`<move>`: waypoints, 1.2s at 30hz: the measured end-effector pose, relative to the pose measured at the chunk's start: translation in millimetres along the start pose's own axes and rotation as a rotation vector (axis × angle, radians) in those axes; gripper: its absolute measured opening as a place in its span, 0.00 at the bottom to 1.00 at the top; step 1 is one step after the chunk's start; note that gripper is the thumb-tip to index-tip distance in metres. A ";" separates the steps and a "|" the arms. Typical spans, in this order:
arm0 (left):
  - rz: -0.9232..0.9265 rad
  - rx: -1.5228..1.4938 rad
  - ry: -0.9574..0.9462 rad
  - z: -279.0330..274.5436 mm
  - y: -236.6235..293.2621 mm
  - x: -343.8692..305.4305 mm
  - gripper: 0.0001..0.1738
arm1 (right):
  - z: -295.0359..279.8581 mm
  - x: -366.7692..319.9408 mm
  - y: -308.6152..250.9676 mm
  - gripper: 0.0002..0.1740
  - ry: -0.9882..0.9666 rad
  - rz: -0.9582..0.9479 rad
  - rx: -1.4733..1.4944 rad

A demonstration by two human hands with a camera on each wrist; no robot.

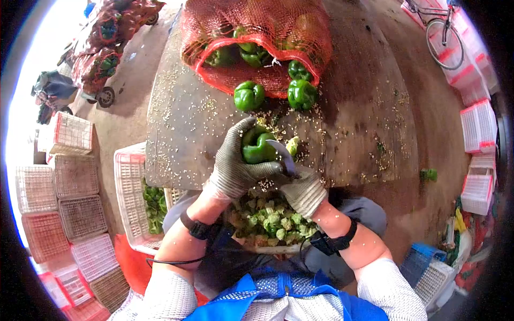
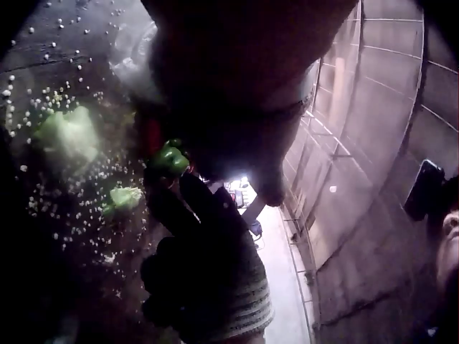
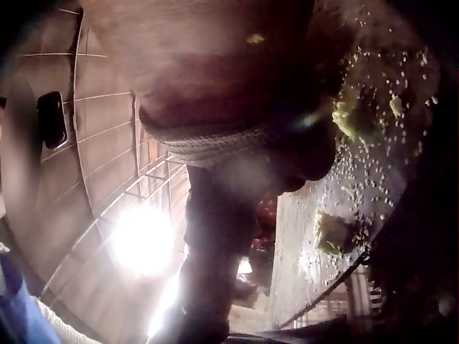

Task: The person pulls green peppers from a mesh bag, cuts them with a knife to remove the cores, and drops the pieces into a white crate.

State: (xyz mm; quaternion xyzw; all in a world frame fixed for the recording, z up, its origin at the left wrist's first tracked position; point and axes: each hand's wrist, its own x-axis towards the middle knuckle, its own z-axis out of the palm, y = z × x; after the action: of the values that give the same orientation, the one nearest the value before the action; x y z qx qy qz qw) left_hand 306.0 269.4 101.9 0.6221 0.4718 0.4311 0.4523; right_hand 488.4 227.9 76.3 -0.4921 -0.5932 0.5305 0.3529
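In the head view the gloved left hand (image 1: 232,161) grips a green pepper (image 1: 258,148) above the near part of the board, thumb below it and fingers around its far left side. The gloved right hand (image 1: 303,188) holds a knife with a curved blade (image 1: 282,152), its blade by the pepper's right side. A pale green pepper piece (image 1: 292,145) lies just beyond the blade. Two whole peppers (image 1: 249,96) (image 1: 302,94) sit at the mouth of a red net bag (image 1: 257,27). Both wrist views are dark, and the hands' grip is hard to make out there.
Seeds are scattered over the wooden board (image 1: 364,123). Below the hands is a container of pepper cores (image 1: 278,220). A white crate (image 1: 128,203) with green peppers stands left of the board; stacked crates (image 1: 80,214) are farther left. A bicycle (image 1: 444,43) stands at the far right.
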 end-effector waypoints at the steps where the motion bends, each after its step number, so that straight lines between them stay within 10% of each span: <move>1: -0.008 -0.068 -0.061 2.0 -7.3 0.3 0.61 | 0.5 3.4 -11.5 0.22 -0.009 -0.017 0.069; 9: 0.396 0.581 -0.046 6.4 13.8 6.7 0.61 | 7.5 1.9 -4.7 0.23 0.055 0.057 0.428; 13: 0.293 0.331 0.256 28.5 25.7 -2.7 0.61 | 16.3 5.5 4.8 0.07 0.074 -0.043 0.313; 16: 0.169 -0.047 0.375 40.6 28.6 3.9 0.59 | 6.8 8.3 -14.4 0.09 0.080 -0.026 -0.329; 20: -0.176 -0.445 0.424 35.6 12.8 16.4 0.35 | 18.6 13.1 -5.3 0.11 -0.017 0.055 -0.475; 21: -0.254 -0.649 0.394 32.6 1.8 18.1 0.33 | 35.5 14.8 35.2 0.12 0.087 -0.224 -0.444; 26: -0.378 -1.088 0.546 -2.8 -1.4 46.1 0.36 | 51.6 17.3 38.2 0.11 -0.014 0.031 -0.553; 29: -0.525 -1.096 0.442 -43.6 -24.5 59.2 0.36 | 50.4 11.6 51.5 0.14 -0.317 0.218 -0.853; 31: -0.663 -1.033 0.323 -42.1 -16.4 53.1 0.34 | 26.1 1.6 29.5 0.19 -0.412 -0.091 -1.108; 34: -0.776 -1.071 -0.074 -35.3 -21.7 38.8 0.31 | -10.6 4.3 -16.6 0.34 -0.179 0.394 -0.764; 36: -0.838 -1.064 -0.077 -18.6 -19.5 32.3 0.31 | -16.1 0.8 -21.3 0.40 0.126 -0.104 -0.349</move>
State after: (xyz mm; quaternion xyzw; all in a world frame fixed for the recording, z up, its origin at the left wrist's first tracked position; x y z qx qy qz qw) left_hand 290.1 306.7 90.6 0.0945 0.3802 0.3704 0.8422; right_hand 498.8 234.2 100.0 -0.5468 -0.6775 0.3688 0.3256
